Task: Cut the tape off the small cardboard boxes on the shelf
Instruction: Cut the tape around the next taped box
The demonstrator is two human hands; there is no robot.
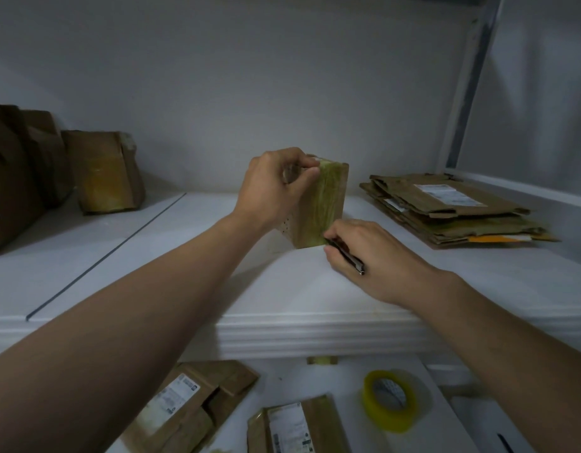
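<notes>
Your left grip is clasping the upright small brown cardboard box while your right grip is holding a slim dark cutter at its vertical yellowish tape's lower end.

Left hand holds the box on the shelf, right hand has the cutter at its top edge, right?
Wrong edge: in the head view the right hand has the cutter at the bottom of the box. The left hand holds it on the shelf.

Bare left hand, bare right hand; forearms unsleeved.
</notes>
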